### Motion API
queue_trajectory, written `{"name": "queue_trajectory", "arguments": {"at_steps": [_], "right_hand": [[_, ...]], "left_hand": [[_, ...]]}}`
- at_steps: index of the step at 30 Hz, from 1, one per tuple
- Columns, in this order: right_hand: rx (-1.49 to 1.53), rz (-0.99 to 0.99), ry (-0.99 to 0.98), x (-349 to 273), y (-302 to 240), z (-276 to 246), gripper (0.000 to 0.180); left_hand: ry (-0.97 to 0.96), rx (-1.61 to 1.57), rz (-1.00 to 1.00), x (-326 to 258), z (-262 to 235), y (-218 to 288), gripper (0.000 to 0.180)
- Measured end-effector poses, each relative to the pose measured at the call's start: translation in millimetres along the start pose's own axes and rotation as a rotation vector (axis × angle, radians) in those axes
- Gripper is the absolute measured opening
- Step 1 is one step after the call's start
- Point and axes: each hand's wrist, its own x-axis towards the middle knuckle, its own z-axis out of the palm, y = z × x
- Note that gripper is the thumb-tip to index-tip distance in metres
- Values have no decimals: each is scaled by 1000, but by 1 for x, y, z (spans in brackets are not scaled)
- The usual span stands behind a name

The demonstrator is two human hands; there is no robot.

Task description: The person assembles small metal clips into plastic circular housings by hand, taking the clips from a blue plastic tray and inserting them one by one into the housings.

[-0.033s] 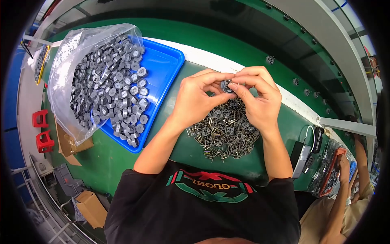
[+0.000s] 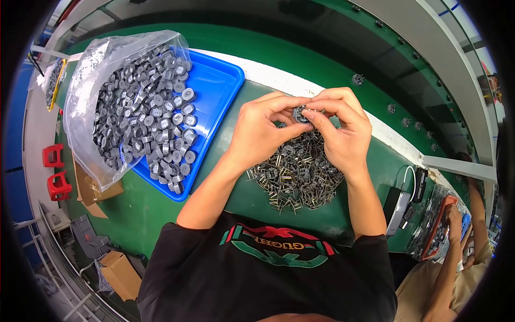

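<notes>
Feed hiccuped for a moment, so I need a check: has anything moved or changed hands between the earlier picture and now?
Nothing has visibly changed. The left hand and right hand pinch the same small round part together above the pile of metal clips, and the blue tray and bag of grey parts lie as before.

1. The surface [image 2: 161, 214] carries a tray [image 2: 214, 91] on its left part.
2. A plastic bag [image 2: 102, 70] lies in the tray, with a heap of round parts [image 2: 150, 123] in it, spilling out onto the tray's near end.
3. A pile of metal clips [image 2: 295, 177] lies on the surface, right of the tray.
4. The left hand [image 2: 265, 129] and right hand [image 2: 343, 134] meet just above the pile's far edge, pinching a small round part [image 2: 301, 114] between them.
5. A cardboard box [image 2: 120, 273] sits below the surface's near left edge.
</notes>
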Motion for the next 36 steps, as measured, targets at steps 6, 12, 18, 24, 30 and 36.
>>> {"name": "queue_trajectory", "arguments": {"at_steps": [6, 12, 18, 24, 30, 36], "right_hand": [[-49, 28, -48, 0, -6, 4, 13], [406, 649, -97, -3, -4, 13, 8], [-322, 333, -149, 26, 45, -25, 16], [-697, 117, -248, 53, 127, -60, 22], [-893, 16, -90, 35, 110, -47, 29], [-440, -118, -604, 24, 44, 4, 19]], "left_hand": [[22, 40, 56, -3, -1, -3, 40], [-6, 211, 45, -3, -9, 5, 56], [113, 966, 136, -3, -68, 10, 45], [217, 1525, -78, -21, -138, -14, 45], [251, 1482, -15, -25, -149, -20, 39], [393, 532, -99, -21, -126, -8, 34]]}}
